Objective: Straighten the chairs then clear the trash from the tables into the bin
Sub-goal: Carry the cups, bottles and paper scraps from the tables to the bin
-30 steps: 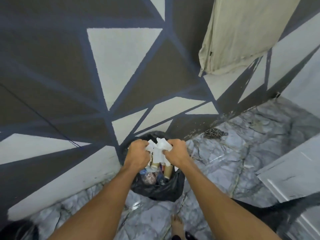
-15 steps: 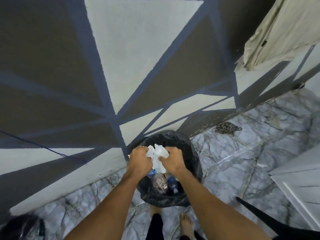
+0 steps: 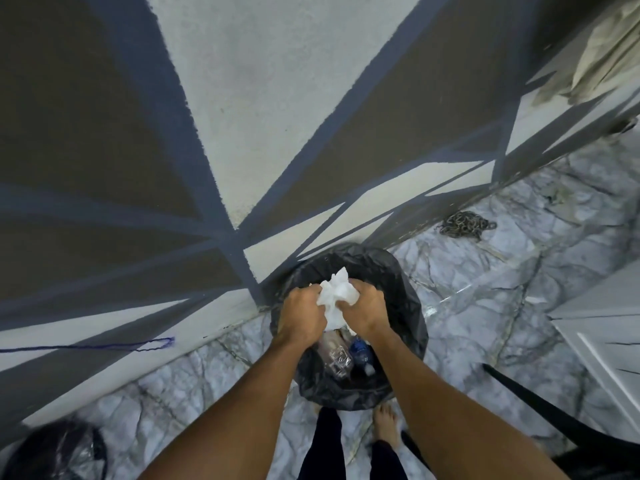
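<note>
stage: late, trash drop, judged | grip: left hand and right hand both clench one white paper wad | place: wad above open bin at floor's wall edge, bottles already inside | todo: release; chairs, benches out of view

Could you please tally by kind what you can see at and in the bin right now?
Hands: 2 (left hand, right hand)
Paper: 1 (white paper wad)
Bottles: 2 (clear bottle, blue-labelled bottle)
Bins: 1 (black-lined bin)
Total: 6
</note>
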Motion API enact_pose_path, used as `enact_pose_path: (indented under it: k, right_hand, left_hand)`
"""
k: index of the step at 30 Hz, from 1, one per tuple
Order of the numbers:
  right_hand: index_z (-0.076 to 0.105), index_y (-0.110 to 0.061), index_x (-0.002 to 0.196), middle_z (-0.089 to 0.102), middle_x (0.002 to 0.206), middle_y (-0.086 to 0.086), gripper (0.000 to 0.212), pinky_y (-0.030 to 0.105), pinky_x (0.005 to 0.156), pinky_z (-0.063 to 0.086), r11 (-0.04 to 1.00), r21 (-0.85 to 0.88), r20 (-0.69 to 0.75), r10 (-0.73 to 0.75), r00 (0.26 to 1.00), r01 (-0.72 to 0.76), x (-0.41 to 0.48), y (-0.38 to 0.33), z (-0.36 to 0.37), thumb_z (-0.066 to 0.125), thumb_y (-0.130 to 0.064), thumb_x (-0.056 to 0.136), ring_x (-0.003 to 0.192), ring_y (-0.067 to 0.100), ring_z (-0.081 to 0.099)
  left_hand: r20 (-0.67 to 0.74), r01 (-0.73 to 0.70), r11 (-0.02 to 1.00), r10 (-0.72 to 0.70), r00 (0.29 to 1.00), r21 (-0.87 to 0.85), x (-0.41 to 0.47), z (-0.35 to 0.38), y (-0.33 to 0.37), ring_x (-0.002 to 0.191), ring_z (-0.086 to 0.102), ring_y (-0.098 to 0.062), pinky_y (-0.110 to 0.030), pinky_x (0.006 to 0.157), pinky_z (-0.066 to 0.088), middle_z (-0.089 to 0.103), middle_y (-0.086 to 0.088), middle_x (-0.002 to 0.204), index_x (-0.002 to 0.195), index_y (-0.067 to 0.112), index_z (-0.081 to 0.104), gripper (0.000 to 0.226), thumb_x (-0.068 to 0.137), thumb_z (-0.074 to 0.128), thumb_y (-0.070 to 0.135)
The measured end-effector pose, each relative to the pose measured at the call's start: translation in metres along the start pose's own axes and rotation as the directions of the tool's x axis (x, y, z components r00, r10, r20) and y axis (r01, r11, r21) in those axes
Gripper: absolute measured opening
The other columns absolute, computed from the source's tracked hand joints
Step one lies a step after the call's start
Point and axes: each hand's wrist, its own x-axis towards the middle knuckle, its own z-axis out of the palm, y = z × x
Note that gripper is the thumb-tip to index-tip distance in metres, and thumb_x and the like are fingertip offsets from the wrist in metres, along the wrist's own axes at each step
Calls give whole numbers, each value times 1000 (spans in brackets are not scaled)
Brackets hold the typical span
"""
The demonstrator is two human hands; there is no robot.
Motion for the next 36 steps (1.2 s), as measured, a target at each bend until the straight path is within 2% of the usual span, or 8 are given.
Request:
enact_pose_path:
  k: [3,5,11,22,25,29,32,36]
  right_hand:
    - [62,-19,123,71,111,7,43,36,86,55,999,-34,-35,21,999,-22,0,15,-17,73,-22,82,103,29,65]
    - [53,-13,136,66,125,11,57,36,93,52,996,-41,-60,70,996,-73,-1,29,-29,73,-20,84,113,30,62]
    - [68,-16,120,69,118,9,39,25,86,51,985,10,-15,173,985,-172,-14,68,-53,74,-18,82,106,23,65]
    - [72,-16,111,71,112,-1,31,30,97,51,996,17,47,81,996,-82,-77,118,-103,74,-17,80,106,16,65]
    - [72,-16,108,70,101,-1,27,31,91,53,998,25,16,51,999,-51,-101,118,-129,71,-15,80,99,18,66]
    - [73,-18,107,72,111,0,26,27,89,52,1000,1,-159,-7,987,7,-142,112,-179,69,-21,82,100,16,65]
    - [71,-14,115,70,118,1,32,30,94,50,1000,11,-325,-4,946,8,-189,115,-220,69,-24,85,111,18,63]
    - [69,-17,117,69,122,0,33,31,101,47,999,30,-507,47,861,-36,-271,139,-253,67,-21,84,116,16,60]
  left_hand:
    - [89,23,994,-13,996,-109,5,10,6,104,65,-26,-37,94,54,68,-11,121,130,15,63,47,84,72,13]
    - [97,40,991,-28,995,-129,3,14,13,110,63,-26,-37,97,52,65,-12,125,135,16,59,50,86,69,13]
    - [71,47,990,-38,997,-131,-20,25,30,87,68,-21,-37,79,58,73,-1,98,118,30,66,45,77,62,11]
    - [20,26,998,-25,999,-51,-90,36,90,102,62,-26,-38,92,54,65,-5,116,119,20,69,39,81,67,15]
    - [40,-64,998,64,997,-2,-105,34,120,92,64,-25,-42,84,57,71,-1,101,104,27,71,33,75,58,18]
    - [86,-245,968,241,967,44,-118,28,180,101,66,-24,-39,88,56,70,-2,113,122,25,66,39,83,64,26]
    - [100,-456,890,451,887,31,-139,34,232,100,66,-24,-37,86,56,72,-3,110,119,23,67,35,85,63,22]
    - [194,-662,749,653,732,-22,-196,62,288,121,59,-22,-35,98,50,65,-4,129,131,17,62,46,86,65,19]
